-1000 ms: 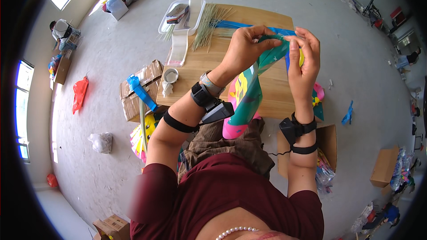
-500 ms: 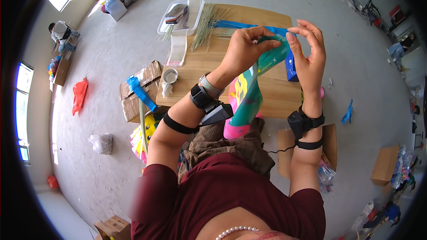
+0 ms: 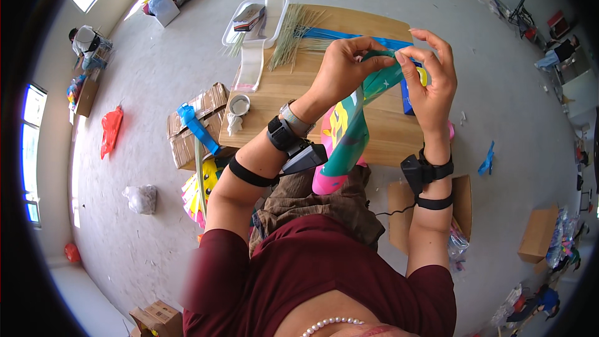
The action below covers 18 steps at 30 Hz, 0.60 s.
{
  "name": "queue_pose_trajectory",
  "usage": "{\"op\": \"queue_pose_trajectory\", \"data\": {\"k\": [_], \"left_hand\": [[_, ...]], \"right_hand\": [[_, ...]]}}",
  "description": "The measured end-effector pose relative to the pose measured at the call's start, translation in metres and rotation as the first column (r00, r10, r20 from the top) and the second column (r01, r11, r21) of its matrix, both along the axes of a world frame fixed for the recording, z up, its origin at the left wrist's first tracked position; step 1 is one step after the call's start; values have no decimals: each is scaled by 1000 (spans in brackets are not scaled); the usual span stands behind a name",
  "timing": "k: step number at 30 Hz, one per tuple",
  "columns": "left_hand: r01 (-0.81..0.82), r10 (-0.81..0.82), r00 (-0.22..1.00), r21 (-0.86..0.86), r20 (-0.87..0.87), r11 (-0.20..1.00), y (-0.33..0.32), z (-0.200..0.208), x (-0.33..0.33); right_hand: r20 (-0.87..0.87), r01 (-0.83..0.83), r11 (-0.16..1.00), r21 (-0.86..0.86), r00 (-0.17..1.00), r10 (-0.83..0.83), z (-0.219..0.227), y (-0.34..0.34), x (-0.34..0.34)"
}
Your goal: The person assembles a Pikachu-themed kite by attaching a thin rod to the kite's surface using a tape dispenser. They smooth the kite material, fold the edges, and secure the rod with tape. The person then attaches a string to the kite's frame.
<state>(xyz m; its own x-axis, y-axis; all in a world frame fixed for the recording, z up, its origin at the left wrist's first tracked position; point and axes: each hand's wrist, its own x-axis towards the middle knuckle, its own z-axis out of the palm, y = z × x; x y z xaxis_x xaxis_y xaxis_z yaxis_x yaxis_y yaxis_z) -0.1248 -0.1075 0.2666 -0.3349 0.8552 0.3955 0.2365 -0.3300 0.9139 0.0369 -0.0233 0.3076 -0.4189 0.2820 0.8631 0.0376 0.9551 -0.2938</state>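
Note:
A thin, curled printed sheet (image 3: 349, 143), green with pink and yellow parts, hangs from my raised hands over the near side of the wooden table. My left hand (image 3: 349, 68) pinches its upper edge between thumb and fingers. Beside it, my right hand (image 3: 432, 75) has thumb and index finger closed at the sheet's upper right corner, with the other fingers lifted away. The sheet's lower pink end hangs just above my lap. What lies between the fingertips is too small to make out.
On the wooden table (image 3: 281, 103) lie a bundle of thin pale sticks (image 3: 291, 37), a blue strip (image 3: 343, 36) and a roll of tape (image 3: 239, 105). A clear plastic tray (image 3: 277, 20) holds a small box. Cardboard boxes (image 3: 181, 128) stand at both sides. Another person (image 3: 87, 43) is far left.
My right thumb and index finger have moved left onto the sheet's corner and come together. My left hand stays almost in place, still pinching the sheet.

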Motion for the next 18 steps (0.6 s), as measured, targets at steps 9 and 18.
{"op": "queue_pose_trajectory", "data": {"k": [9,18], "left_hand": [[20,-20,1000,1,9,1000,-1,1,-1],[33,-32,998,15,-55,999,-2,3,0]], "right_hand": [[59,-17,998,62,998,13,11,6,0],[3,8,957,290,1000,-9,-3,7,7]]}}
